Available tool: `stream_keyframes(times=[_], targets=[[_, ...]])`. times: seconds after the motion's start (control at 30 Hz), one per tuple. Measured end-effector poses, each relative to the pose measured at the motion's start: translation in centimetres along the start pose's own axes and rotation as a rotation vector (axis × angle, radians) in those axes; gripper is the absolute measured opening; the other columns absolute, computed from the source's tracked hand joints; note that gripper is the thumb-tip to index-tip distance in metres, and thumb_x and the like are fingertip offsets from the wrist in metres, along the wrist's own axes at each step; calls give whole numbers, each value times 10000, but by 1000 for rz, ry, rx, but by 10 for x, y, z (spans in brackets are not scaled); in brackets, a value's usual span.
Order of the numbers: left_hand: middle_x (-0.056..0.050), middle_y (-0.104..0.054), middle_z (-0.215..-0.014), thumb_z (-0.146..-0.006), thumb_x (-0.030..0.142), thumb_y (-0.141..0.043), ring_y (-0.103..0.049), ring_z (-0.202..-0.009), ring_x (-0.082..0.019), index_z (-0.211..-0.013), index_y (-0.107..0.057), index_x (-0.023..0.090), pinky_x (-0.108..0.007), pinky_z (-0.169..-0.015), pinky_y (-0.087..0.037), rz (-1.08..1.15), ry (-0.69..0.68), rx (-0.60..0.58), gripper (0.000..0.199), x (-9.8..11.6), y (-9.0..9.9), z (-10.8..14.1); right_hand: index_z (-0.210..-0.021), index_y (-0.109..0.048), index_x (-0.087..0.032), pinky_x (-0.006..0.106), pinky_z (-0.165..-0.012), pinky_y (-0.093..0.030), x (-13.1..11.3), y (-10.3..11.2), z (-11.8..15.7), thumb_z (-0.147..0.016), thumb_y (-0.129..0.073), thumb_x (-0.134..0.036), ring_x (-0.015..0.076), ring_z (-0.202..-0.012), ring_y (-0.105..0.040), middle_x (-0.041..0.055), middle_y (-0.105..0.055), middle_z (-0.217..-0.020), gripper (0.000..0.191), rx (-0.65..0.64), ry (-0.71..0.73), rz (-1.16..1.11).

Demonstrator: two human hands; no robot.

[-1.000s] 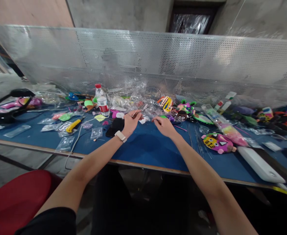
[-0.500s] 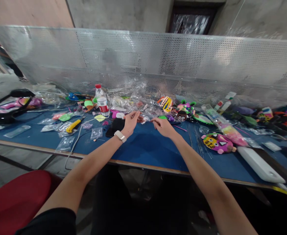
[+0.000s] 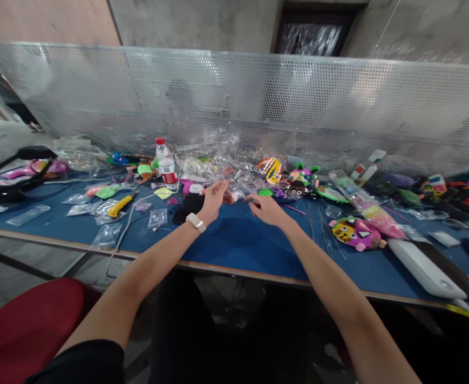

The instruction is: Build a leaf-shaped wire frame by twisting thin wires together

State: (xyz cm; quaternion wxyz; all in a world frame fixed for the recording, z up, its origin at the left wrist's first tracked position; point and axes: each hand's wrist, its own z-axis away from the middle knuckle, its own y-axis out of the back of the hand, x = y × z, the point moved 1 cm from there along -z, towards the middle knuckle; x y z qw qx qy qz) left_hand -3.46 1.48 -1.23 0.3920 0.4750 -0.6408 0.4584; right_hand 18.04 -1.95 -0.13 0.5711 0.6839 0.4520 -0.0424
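Sorting among small craft pieces near the tabletop (image 3: 234, 240)'s far edge. Left hand (image 3: 211, 200) half-curled, fingers loose, beside a small reddish piece (image 3: 228, 197); grip on it impossible to tell. Right hand (image 3: 267, 207) narrow, fingertips pinched, contents too small to see. Next move probably calls for a fine pinch. Clear bags (image 3: 158, 217) holding tiny parts; capped water bottle (image 3: 166, 163) upright, left of the hands.

Left hand (image 3: 212, 198) perhaps hides its piece.
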Motion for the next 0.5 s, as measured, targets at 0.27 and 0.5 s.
stream_keyframes(times=[0.27,0.5], targets=[[-1,-611,-648,-911,771,-660,-631,-566,-168,-1063,-679,220,-346,-614,-574,-49,-18,-11,573,1,0,0,-1115,-728,-220,309,-643,-414,-2,0,1,-979,-494,-185,176,-546,-580,-39,-646,-588,272,14,9,6],[20,-551,-615,-911,726,-681,-544,-505,-131,-1074,-700,210,-295,-534,-469,-1,-23,-41,541,3,1,-1,-1087,-723,-207,306,-651,-418,-4,0,0,-971,-494,-166,173,-555,-587,-32,-644,-600,260,5,4,15]])
